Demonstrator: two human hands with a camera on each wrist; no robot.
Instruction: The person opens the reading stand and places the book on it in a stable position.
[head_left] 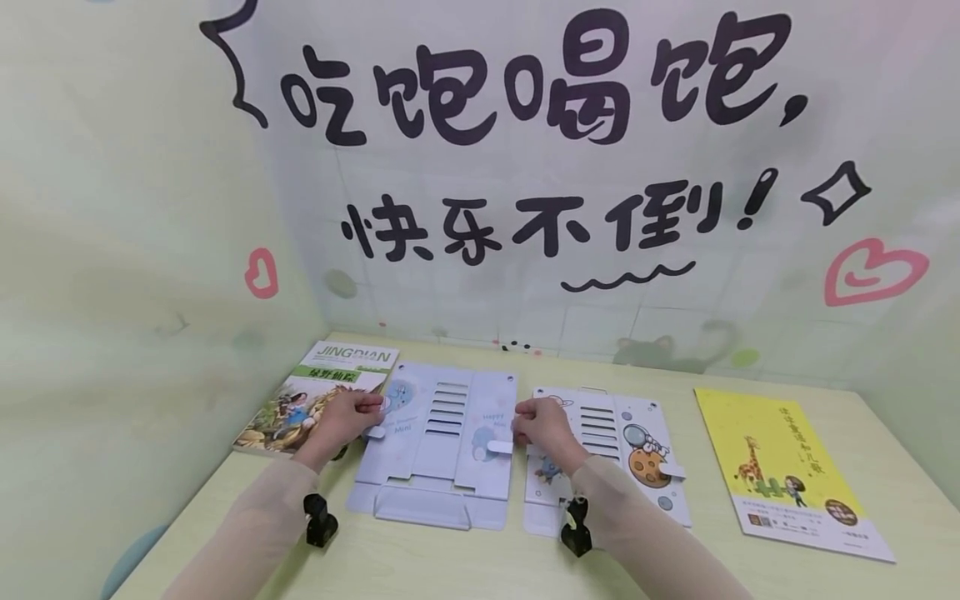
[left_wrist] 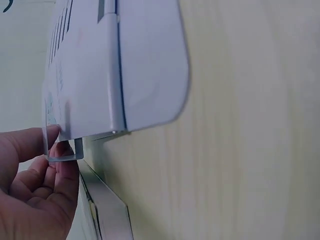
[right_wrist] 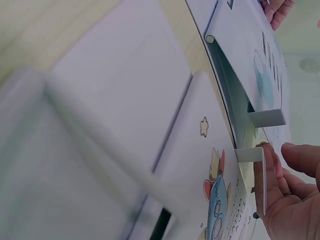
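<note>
We counted one pale stand (head_left: 446, 458), already tilted up; left hand (head_left: 345, 421) pinched its clip (head_left: 377, 432), right hand (head_left: 547, 425) hung loose. Yellow book (head_left: 787, 458) and storybook (head_left: 300, 408) lay unpropped on the counter (head_left: 450, 567).

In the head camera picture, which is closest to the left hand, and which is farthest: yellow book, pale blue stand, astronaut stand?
1. Pale blue stand, right at the left hand.
2. Astronaut stand, further right.
3. Yellow book, far right.

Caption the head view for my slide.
Left hand and right hand flank a pale-blue, slotted, rectangular book stand beside a white astronaut-printed stand.
</note>
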